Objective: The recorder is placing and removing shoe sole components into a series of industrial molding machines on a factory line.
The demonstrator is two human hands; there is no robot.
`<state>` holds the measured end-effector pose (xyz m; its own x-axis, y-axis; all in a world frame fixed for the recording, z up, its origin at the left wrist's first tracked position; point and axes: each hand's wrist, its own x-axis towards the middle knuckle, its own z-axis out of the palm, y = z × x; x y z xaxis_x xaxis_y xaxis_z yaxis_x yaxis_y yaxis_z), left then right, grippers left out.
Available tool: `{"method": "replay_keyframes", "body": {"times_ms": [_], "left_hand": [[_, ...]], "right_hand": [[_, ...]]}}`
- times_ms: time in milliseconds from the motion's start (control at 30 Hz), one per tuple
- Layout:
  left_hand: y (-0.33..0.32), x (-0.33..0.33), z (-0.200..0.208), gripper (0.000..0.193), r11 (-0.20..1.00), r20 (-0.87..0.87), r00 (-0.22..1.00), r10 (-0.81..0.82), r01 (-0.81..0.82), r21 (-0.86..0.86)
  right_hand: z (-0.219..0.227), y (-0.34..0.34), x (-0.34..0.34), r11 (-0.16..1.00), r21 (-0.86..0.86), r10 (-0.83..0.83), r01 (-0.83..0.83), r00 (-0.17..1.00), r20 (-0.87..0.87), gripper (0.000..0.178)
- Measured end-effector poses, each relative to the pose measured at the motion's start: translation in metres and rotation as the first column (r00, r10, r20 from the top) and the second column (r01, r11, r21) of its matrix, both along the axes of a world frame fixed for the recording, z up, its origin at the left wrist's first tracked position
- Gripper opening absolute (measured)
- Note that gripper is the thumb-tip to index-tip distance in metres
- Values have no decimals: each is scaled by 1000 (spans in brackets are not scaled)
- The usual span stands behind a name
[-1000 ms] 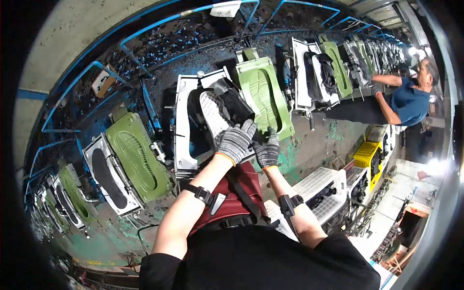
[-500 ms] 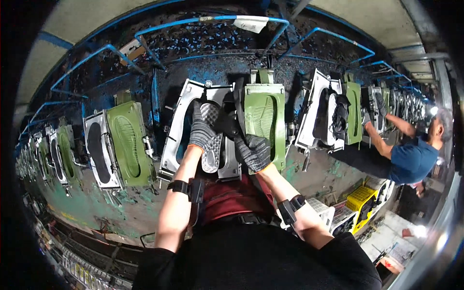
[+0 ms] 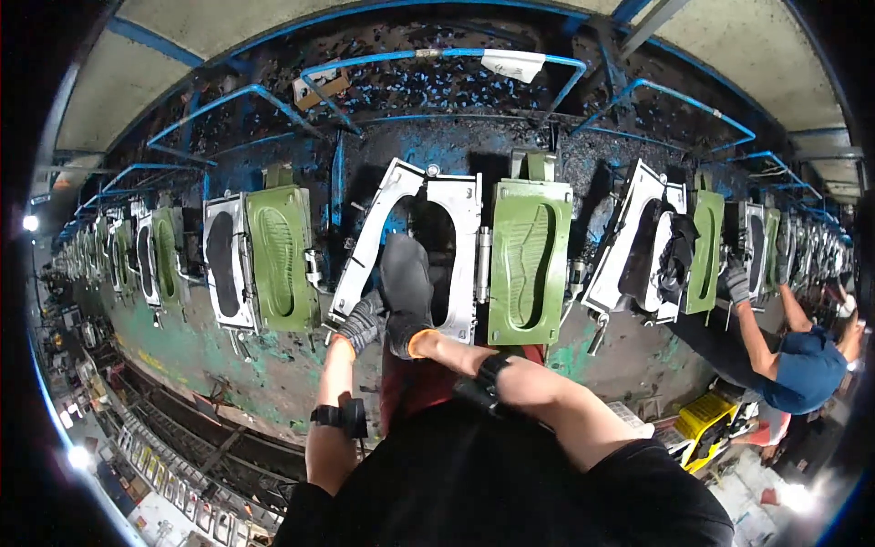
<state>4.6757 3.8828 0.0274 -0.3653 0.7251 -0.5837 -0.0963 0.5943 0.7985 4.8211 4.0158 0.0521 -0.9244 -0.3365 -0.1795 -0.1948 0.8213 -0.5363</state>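
Observation:
A hinged silver metal mould (image 3: 467, 246) stands open in front of me, its left half swung out at an angle from the right half. Over its foot-shaped opening is a dark grey shoe (image 3: 404, 269), toe pointing away from me. My right hand (image 3: 407, 334), in a grey knit glove, closes around the shoe's near end. Beside it, my gloved left hand (image 3: 361, 325) has its fingers bent at the near end of the mould's left half. Joined to the mould's right side lies a green plate (image 3: 531, 260) with a ribbed sole-shaped hollow.
More silver and green moulds (image 3: 281, 260) run in a row to both sides. Blue rails (image 3: 447, 55) arch behind them. At the right, a co-worker (image 3: 802, 365) in a blue shirt works at another mould, near a yellow crate (image 3: 706, 424).
The pale textured sole no longer shows; a dark shoe is in my right hand, which has moved left. My left hand has come down to the mould's near end. The view has shifted.

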Motion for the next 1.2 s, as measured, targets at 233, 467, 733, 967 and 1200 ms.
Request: {"method": "replay_keyframes", "body": {"times_ms": [233,467,733,967,1200], "left_hand": [[117,31,41,60,737,-147,752,642,-658,-150],[128,46,27,52,864,-196,847,495,-456,210],[222,8,25,59,718,-250,677,692,-681,142],[182,77,80,58,953,-609,780,140,-273,-130],[138,106,93,55,809,-586,558,-587,368,-459]], "right_hand": [[87,111,-21,366,-10,-884,930,352,307,46],[74,99,18,182,-138,-978,974,194,76,33],[93,118,24,293,-130,-937,947,311,157,18],[141,160,46,505,174,-824,845,413,387,24],[94,173,-56,915,387,109,-112,994,29,36]]}}
